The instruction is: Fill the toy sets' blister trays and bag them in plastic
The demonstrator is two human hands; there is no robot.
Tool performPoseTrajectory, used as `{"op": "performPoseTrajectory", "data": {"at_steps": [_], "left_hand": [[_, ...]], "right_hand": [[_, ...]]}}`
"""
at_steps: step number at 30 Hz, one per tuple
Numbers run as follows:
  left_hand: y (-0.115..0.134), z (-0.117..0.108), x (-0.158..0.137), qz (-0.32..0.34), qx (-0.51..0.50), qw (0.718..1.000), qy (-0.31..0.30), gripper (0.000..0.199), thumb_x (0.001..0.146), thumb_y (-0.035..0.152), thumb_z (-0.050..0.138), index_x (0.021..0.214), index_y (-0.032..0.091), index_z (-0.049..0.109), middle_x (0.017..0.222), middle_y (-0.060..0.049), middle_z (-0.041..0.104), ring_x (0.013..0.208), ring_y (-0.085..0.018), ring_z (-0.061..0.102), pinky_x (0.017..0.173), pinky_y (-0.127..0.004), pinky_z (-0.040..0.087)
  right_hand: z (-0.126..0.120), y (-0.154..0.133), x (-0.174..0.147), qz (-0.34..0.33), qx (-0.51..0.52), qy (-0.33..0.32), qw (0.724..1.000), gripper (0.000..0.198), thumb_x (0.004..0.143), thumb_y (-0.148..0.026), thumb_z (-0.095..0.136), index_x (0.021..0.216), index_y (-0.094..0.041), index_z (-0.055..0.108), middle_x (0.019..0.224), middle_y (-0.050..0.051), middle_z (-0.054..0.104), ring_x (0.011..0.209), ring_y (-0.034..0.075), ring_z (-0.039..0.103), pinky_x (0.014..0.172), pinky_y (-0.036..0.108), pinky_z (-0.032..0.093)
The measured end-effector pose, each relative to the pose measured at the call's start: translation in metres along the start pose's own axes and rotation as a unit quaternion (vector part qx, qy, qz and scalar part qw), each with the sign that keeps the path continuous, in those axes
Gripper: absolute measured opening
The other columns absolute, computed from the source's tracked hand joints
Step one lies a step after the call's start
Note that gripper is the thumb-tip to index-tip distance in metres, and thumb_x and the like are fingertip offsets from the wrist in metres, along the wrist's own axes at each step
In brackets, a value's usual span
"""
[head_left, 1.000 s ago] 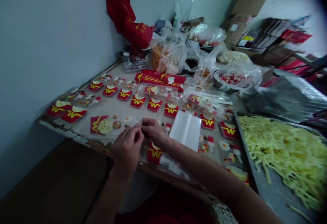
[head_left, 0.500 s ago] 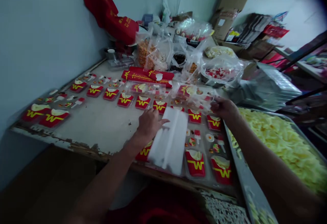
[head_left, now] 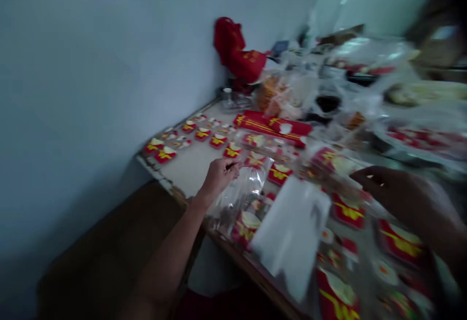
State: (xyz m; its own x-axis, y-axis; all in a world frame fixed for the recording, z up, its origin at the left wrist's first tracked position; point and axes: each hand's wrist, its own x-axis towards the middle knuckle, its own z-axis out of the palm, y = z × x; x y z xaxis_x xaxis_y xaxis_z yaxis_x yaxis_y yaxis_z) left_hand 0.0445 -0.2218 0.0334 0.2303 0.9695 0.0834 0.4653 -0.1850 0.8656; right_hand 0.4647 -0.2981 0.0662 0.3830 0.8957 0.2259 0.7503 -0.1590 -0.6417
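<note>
Pale blue wall (head_left: 120, 81) fills the upper left of the frame, and a worn-edged table (head_left: 191, 179) runs from the centre to the lower right. Close to the middle, the left hand (head_left: 220, 178) pinches a clear plastic bag (head_left: 250, 183) between curled fingers; the bag hangs over the table's near edge area, just left of a flat white sheet (head_left: 294, 232), with a red fries-carton piece (head_left: 246, 227) behind its lower part. At the right of the frame, the right hand (head_left: 396, 193) is blurred, its fingers bent beside a clear-wrapped packet (head_left: 337, 162); whether it grips or touches that packet, I cannot tell.

Similar red pieces with yellow lines lie in rows, from two at the table's left corner to several at the lower right, where a fried-egg-shaped piece (head_left: 385, 271) also lies. Flat red cartons (head_left: 270, 128) sit above centre. Beyond them, toward the upper right, stand a clear bag of orange bits (head_left: 270, 94) and a bag of red and white pieces (head_left: 426, 139). A red cloth item (head_left: 242, 60) hangs against the wall at upper centre.
</note>
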Motion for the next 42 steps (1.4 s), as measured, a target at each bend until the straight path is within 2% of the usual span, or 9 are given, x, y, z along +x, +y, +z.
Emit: {"op": "performPoseTrajectory", "data": {"at_steps": [4, 7, 9, 13, 15, 19, 23, 38, 42], "left_hand": [[-0.057, -0.089, -0.053, -0.143, -0.242, 0.949, 0.14, 0.039, 0.068, 0.05, 0.084, 0.074, 0.016, 0.067, 0.06, 0.004, 0.057, 0.054, -0.008, 0.048, 0.053, -0.02, 0.037], [-0.097, -0.141, -0.101, -0.226, -0.298, 0.902, 0.217, 0.048, 0.052, 0.045, 0.095, 0.061, 0.016, 0.057, 0.053, 0.007, 0.049, 0.048, -0.005, 0.039, 0.048, -0.02, 0.029], [-0.118, -0.168, -0.125, -0.255, -0.306, 0.885, 0.24, 0.047, 0.053, 0.048, 0.095, 0.067, 0.016, 0.065, 0.057, 0.006, 0.054, 0.05, -0.006, 0.043, 0.049, -0.019, 0.03], [-0.151, -0.204, -0.15, -0.307, -0.316, 0.866, 0.238, 0.055, 0.063, 0.058, 0.089, 0.1, 0.017, 0.079, 0.078, -0.002, 0.07, 0.066, -0.011, 0.057, 0.06, -0.021, 0.041], [-0.164, -0.216, -0.153, -0.321, -0.308, 0.861, 0.248, 0.054, 0.063, 0.059, 0.088, 0.094, 0.016, 0.081, 0.079, -0.005, 0.072, 0.067, -0.013, 0.059, 0.062, -0.023, 0.043], [-0.183, -0.231, -0.15, -0.309, -0.285, 0.858, 0.295, 0.046, 0.054, 0.054, 0.092, 0.08, 0.017, 0.081, 0.077, -0.005, 0.074, 0.069, -0.015, 0.06, 0.063, -0.025, 0.044], [-0.19, -0.235, -0.145, -0.333, -0.283, 0.84, 0.321, 0.043, 0.044, 0.044, 0.096, 0.072, 0.018, 0.077, 0.074, -0.003, 0.073, 0.069, -0.015, 0.061, 0.064, -0.025, 0.044], [-0.18, -0.229, -0.163, -0.306, -0.107, 0.894, 0.31, 0.028, 0.061, 0.041, 0.088, 0.072, 0.019, 0.075, 0.076, -0.002, 0.072, 0.071, -0.016, 0.061, 0.067, -0.027, 0.044], [-0.179, -0.233, -0.166, -0.334, -0.075, 0.894, 0.288, 0.029, 0.061, 0.041, 0.088, 0.074, 0.018, 0.075, 0.074, -0.002, 0.071, 0.068, -0.016, 0.06, 0.065, -0.027, 0.043]], "right_hand": [[0.129, -0.125, 0.009, -0.259, 0.001, -0.182, 0.949, 0.028, 0.089, -0.053, 0.056, 0.089, -0.032, 0.075, 0.083, 0.013, 0.075, 0.066, 0.022, 0.067, 0.063, 0.04, 0.046], [0.24, -0.238, 0.009, -0.422, 0.041, -0.24, 0.873, 0.027, 0.096, -0.037, 0.054, 0.111, -0.024, 0.073, 0.111, 0.011, 0.076, 0.099, 0.028, 0.071, 0.086, 0.044, 0.054], [0.309, -0.305, 0.01, -0.534, 0.05, -0.268, 0.801, 0.041, 0.09, -0.025, 0.061, 0.13, -0.02, 0.065, 0.134, 0.013, 0.066, 0.128, 0.031, 0.058, 0.106, 0.047, 0.047], [0.411, -0.402, 0.014, -0.614, -0.097, -0.379, 0.685, 0.091, 0.071, -0.016, 0.078, 0.154, -0.018, 0.042, 0.162, 0.018, 0.038, 0.149, 0.038, 0.033, 0.116, 0.056, 0.036], [0.438, -0.427, 0.014, -0.612, -0.166, -0.418, 0.651, 0.1, 0.069, -0.022, 0.083, 0.157, -0.018, 0.037, 0.163, 0.019, 0.034, 0.149, 0.041, 0.03, 0.115, 0.058, 0.034], [0.456, -0.436, 0.012, -0.634, -0.203, -0.406, 0.625, 0.102, 0.062, -0.034, 0.092, 0.152, -0.02, 0.045, 0.154, 0.019, 0.044, 0.141, 0.042, 0.04, 0.112, 0.059, 0.036], [0.448, -0.419, 0.013, -0.635, -0.18, -0.389, 0.643, 0.106, 0.054, -0.046, 0.098, 0.147, -0.024, 0.051, 0.152, 0.019, 0.044, 0.135, 0.042, 0.045, 0.104, 0.052, 0.043], [0.446, -0.408, 0.016, -0.622, -0.194, -0.411, 0.638, 0.098, 0.055, -0.057, 0.094, 0.139, -0.025, 0.057, 0.136, 0.014, 0.059, 0.125, 0.04, 0.052, 0.109, 0.055, 0.034], [0.426, -0.402, 0.002, -0.597, -0.145, -0.396, 0.682, 0.1, 0.062, -0.051, 0.091, 0.148, -0.021, 0.049, 0.138, 0.015, 0.057, 0.124, 0.038, 0.054, 0.102, 0.049, 0.042]]}}
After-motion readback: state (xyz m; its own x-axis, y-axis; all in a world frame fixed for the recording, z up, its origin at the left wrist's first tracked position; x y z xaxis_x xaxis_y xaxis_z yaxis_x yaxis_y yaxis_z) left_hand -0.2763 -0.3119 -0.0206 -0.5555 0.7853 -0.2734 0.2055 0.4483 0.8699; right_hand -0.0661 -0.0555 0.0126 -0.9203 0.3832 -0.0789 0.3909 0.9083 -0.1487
